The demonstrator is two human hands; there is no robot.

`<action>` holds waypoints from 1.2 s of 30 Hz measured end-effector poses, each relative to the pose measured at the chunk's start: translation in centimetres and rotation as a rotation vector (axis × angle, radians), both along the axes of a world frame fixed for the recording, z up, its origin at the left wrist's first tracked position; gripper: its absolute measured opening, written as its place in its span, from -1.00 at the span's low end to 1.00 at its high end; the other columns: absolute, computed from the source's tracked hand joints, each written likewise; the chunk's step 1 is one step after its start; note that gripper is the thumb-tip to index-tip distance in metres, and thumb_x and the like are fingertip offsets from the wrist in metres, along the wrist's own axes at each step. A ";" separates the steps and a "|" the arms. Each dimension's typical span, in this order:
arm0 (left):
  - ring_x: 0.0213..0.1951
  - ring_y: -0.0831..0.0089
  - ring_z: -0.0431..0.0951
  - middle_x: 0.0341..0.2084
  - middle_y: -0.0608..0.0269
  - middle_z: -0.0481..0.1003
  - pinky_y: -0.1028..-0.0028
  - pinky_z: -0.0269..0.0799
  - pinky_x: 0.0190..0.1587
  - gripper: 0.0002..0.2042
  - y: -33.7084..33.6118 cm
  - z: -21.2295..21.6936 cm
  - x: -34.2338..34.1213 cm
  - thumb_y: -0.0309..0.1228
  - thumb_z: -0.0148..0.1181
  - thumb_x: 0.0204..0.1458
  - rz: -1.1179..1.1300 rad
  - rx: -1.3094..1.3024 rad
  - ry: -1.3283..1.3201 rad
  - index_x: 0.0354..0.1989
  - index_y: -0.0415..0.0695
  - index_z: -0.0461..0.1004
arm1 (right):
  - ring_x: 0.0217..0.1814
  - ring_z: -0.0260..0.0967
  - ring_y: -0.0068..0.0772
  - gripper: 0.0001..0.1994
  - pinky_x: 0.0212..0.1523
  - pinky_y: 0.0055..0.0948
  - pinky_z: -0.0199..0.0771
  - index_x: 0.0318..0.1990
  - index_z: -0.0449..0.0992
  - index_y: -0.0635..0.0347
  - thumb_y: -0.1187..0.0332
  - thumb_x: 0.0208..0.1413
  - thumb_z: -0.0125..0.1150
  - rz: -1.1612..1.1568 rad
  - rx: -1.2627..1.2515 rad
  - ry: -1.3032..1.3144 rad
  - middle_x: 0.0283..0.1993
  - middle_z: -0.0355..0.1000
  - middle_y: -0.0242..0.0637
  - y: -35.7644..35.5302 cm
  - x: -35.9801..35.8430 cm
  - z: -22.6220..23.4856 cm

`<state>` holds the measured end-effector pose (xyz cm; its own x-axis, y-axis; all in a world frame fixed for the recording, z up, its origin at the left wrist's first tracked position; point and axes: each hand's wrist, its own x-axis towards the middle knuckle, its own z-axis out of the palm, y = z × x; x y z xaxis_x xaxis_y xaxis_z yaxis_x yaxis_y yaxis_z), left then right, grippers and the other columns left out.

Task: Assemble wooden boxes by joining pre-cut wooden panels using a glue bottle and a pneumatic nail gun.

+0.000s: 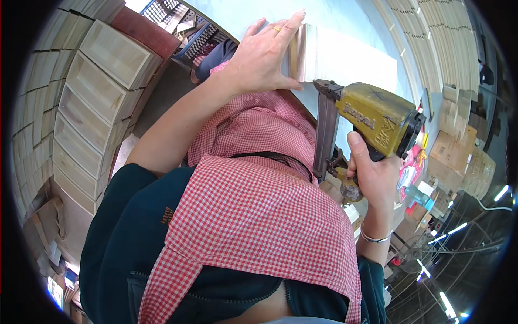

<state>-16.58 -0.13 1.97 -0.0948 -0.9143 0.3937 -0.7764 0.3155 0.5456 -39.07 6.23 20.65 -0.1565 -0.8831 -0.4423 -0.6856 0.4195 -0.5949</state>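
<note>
My right hand (375, 175) wraps round the handle of a yellow nail gun (377, 110), thumb up against its body. The gun's dark nose sits at the near left corner of a pale wooden box (345, 56) on the light-blue worktop; whether it touches the wood I cannot tell. Glare washes out the box's top. My left hand (264, 54) spans the box's left end, its thumb at the near edge and its index finger reaching to the far edge. A ring is on one finger.
Stacked pale wooden trays (102, 94) rise at the left, beside more piled boards (40, 108). Blue plastic baskets (191, 38) stand beyond the worktop's left edge. Rows of thin boards (445, 32) line the far right, with cardboard boxes (450, 154) and a bottle (418, 197) nearer.
</note>
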 end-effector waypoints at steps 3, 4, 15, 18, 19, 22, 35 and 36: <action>0.26 0.22 0.43 0.21 0.08 0.46 0.15 -0.10 0.53 0.29 0.1 0.1 0.2 -0.01 0.66 -0.41 0.023 -0.002 0.045 0.53 -0.02 -0.10 | -0.52 0.50 -0.48 -0.64 -0.56 -0.57 0.46 -0.04 0.55 0.37 0.33 0.09 0.47 0.014 -0.025 0.011 -0.30 0.62 -0.18 -0.1 0.5 0.2; 0.27 0.23 0.42 0.22 0.08 0.45 0.15 -0.10 0.53 0.29 0.2 0.1 0.2 -0.02 0.66 -0.42 0.019 -0.006 0.053 0.53 -0.02 -0.09 | -0.48 0.52 -0.46 -0.64 -0.53 -0.55 0.49 -0.03 0.56 0.37 0.35 0.09 0.47 0.057 -0.074 0.000 -0.28 0.62 -0.17 -0.3 0.5 0.3; 0.34 0.27 0.33 0.20 0.13 0.46 0.12 -0.03 0.47 0.25 1.9 1.2 -0.5 -0.05 0.63 -0.40 -0.005 -0.065 0.049 0.51 -0.09 -0.06 | -0.74 0.24 -0.62 -0.68 -0.73 -0.65 0.22 -0.25 0.58 0.37 0.23 0.14 0.45 0.383 -0.368 -0.029 -0.65 0.40 -0.39 -1.9 2.0 0.6; 0.35 0.27 0.33 0.20 0.13 0.45 0.11 -0.03 0.47 0.25 2.4 1.5 -1.1 -0.06 0.63 -0.41 -0.021 -0.094 0.053 0.51 -0.09 -0.05 | -0.75 0.22 -0.63 -0.68 -0.73 -0.65 0.21 -0.25 0.59 0.37 0.23 0.13 0.46 0.372 -0.411 -0.043 -0.66 0.39 -0.40 -1.1 1.4 0.5; 0.35 0.27 0.33 0.20 0.13 0.45 0.11 -0.03 0.47 0.25 2.5 1.6 -1.1 -0.06 0.64 -0.41 -0.020 -0.091 0.053 0.51 -0.10 -0.05 | -0.75 0.21 -0.63 -0.68 -0.74 -0.65 0.21 -0.25 0.58 0.37 0.23 0.13 0.46 0.378 -0.395 -0.022 -0.65 0.40 -0.40 -1.1 1.3 0.6; 0.34 0.28 0.33 0.20 0.12 0.45 0.11 -0.03 0.47 0.25 2.7 1.5 -1.3 -0.08 0.64 -0.42 -0.016 -0.079 0.052 0.51 -0.10 -0.05 | -0.76 0.19 -0.64 -0.67 -0.75 -0.64 0.21 -0.24 0.58 0.39 0.23 0.12 0.46 0.395 -0.343 0.039 -0.65 0.40 -0.39 -1.2 1.1 1.2; 0.28 0.20 0.40 0.19 0.06 0.45 0.13 0.04 0.44 0.19 2.4 1.2 -1.0 -0.04 0.62 -0.41 -0.011 -0.096 0.087 0.46 -0.14 0.04 | -0.34 0.60 -0.36 -0.63 -0.40 -0.50 0.59 -0.05 0.56 0.37 0.34 0.06 0.48 0.274 -0.291 0.055 -0.28 0.62 -0.15 -2.2 -0.3 1.3; 0.25 0.16 0.42 0.18 0.02 0.46 0.14 0.12 0.42 0.18 2.5 1.2 -0.9 -0.03 0.62 -0.40 -0.013 -0.101 0.096 0.45 -0.16 0.06 | -0.37 0.58 -0.39 -0.63 -0.42 -0.51 0.57 -0.04 0.55 0.37 0.33 0.07 0.47 0.232 -0.348 0.038 -0.30 0.62 -0.17 -1.8 -1.2 1.0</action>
<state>-17.46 2.38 3.20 -0.0638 -0.8683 0.4919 -0.7179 0.3823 0.5818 -40.28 4.42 21.61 0.0535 -0.9925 -0.1095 -0.7623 0.0302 -0.6465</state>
